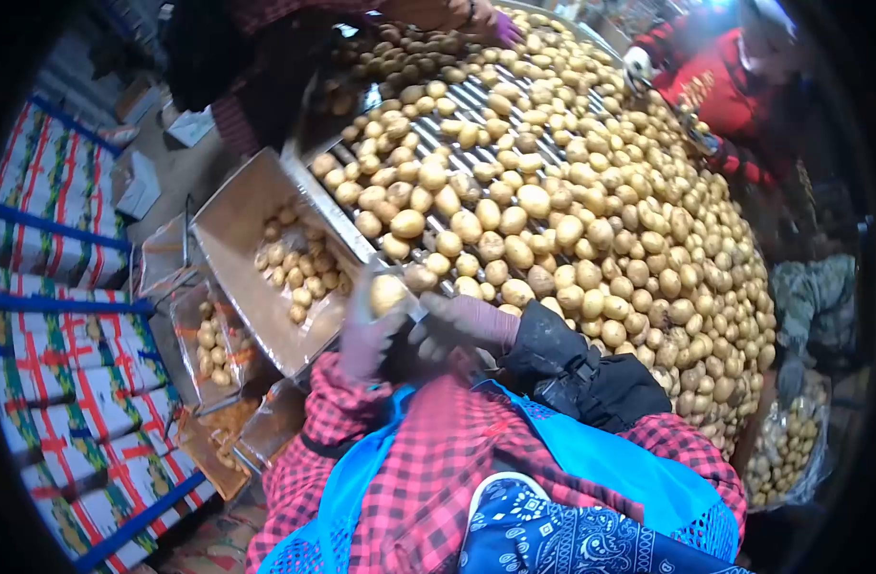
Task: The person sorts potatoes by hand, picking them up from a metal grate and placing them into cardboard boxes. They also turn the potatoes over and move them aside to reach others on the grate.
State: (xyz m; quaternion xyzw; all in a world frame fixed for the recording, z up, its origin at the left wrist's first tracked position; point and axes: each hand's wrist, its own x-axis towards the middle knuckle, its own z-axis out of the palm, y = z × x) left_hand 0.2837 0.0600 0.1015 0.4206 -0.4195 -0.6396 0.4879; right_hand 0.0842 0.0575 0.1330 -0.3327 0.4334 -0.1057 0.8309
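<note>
On metal bars [471, 93], potatoes [569, 230], boxes [103, 402] stacked alongside

A person [428, 411] wears a pink-and-black checked shirt [424, 445], mesh-trimmed blue vest [601, 454], navy bandana-print cloth [591, 536], mauve-and-grey gloves [486, 323] and buckled black cuff [591, 378].

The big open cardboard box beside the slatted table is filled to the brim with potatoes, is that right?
Not to the brim: the head view shows the big open cardboard box beside the slatted table only partly filled with potatoes.

Metal roller table [469, 96], heaped potatoes [569, 231] atop
</note>
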